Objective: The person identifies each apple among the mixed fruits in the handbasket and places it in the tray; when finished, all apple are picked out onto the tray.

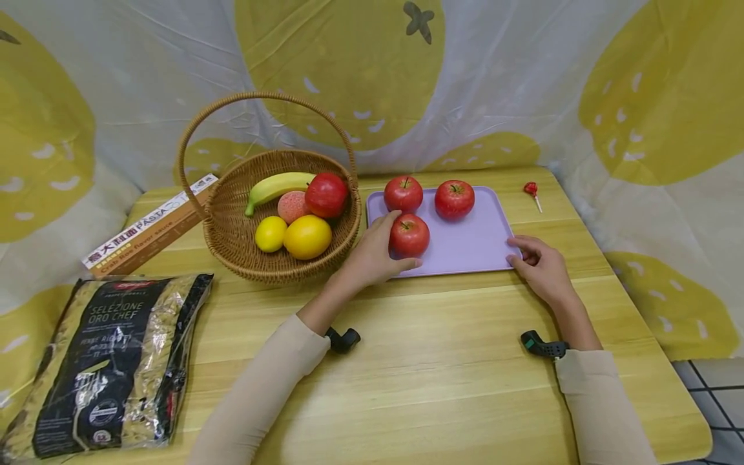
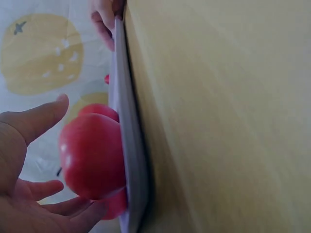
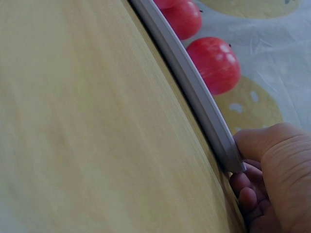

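My left hand (image 1: 372, 252) spreads its thumb and fingers loosely about an apple (image 1: 410, 236) near the purple tray (image 1: 467, 244)'s near left corner; my right hand (image 1: 545, 266) pinches its near right corner.

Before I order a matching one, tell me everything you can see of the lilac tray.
The lilac tray is rectangular, with rounded corners and a low raised rim, smooth and plastic-looking. It lies on the wood-grain table, right of the wicker basket. Three red apples rest on it: two along its left side, one toward the far middle. The right hand grips its near right corner.
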The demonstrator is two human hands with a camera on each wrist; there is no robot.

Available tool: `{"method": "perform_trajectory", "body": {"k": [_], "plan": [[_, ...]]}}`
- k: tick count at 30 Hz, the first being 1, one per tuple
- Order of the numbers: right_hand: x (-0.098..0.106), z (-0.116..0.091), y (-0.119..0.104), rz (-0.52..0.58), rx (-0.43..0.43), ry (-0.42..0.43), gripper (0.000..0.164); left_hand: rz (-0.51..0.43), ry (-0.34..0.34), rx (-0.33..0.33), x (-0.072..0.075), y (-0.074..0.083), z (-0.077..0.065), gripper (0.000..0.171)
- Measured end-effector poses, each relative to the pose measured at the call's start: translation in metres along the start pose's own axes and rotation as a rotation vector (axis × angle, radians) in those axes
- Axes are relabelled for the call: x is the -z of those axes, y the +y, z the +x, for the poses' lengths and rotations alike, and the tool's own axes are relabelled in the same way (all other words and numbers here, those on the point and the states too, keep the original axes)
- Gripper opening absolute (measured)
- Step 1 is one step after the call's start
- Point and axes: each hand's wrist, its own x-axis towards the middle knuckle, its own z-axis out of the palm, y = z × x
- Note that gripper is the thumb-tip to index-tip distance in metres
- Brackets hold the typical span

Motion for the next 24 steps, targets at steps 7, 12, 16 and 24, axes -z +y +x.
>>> {"method": "perform_trajectory", "body": {"k": [7,12,16,24], "plan": [[0.001,-0.002,0.000,-0.001,0.001,0.005,0.037,0.047,-0.015,-0.073,0.022,0.016,-0.027,0.092],[0.002,-0.003,-0.002,-0.002,-0.008,0.004,0.038,0.031,-0.015,-0.105,0.041,0.022,-0.044,0.088],[0.002,-0.002,-0.003,0.001,-0.009,0.004,0.037,-0.035,-0.016,-0.126,0.058,0.024,-0.056,0.082],[0.001,-0.003,-0.004,-0.002,-0.013,-0.003,0.038,-0.108,0.108,-0.149,0.100,0.018,-0.065,0.076]]}}
